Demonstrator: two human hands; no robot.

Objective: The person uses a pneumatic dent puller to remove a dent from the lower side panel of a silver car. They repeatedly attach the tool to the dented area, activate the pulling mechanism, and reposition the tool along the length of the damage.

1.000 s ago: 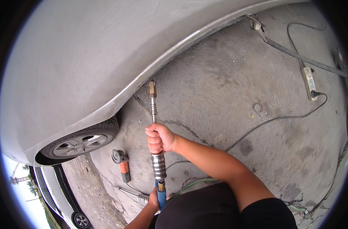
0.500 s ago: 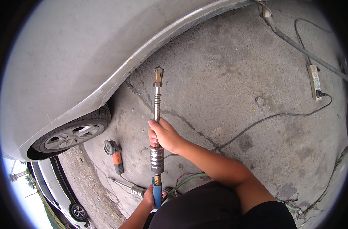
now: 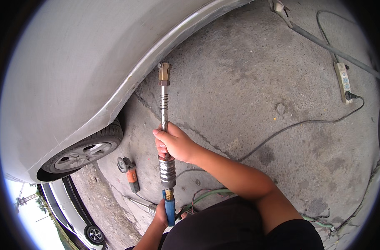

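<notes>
A long metal slide hammer (image 3: 167, 171) is held in both hands. It has a ribbed silver weight, a slim rod with a coil spring and a brass-coloured tip (image 3: 164, 74). My right hand (image 3: 173, 142) is wrapped round the rod just above the weight. Lower down, my left hand (image 3: 161, 215) grips the blue handle (image 3: 170, 211); some of its fingers are hidden behind it. The tip is at the lower edge of a silver-grey car body panel (image 3: 86, 58); I cannot tell whether they touch.
An orange-and-black angle grinder (image 3: 129, 175) lies on the concrete near the car wheel (image 3: 81, 156). Another metal rod tool (image 3: 142, 203) is partly hidden by my left arm. Green hose (image 3: 208, 193) and a black cable (image 3: 277, 135) cross the floor, with a power strip (image 3: 343, 83) at right.
The slide hammer and both hands have shifted slightly left in view, and its tip has come up closer to the car's edge. Both hands keep their grip. The whole view has shifted a little.
</notes>
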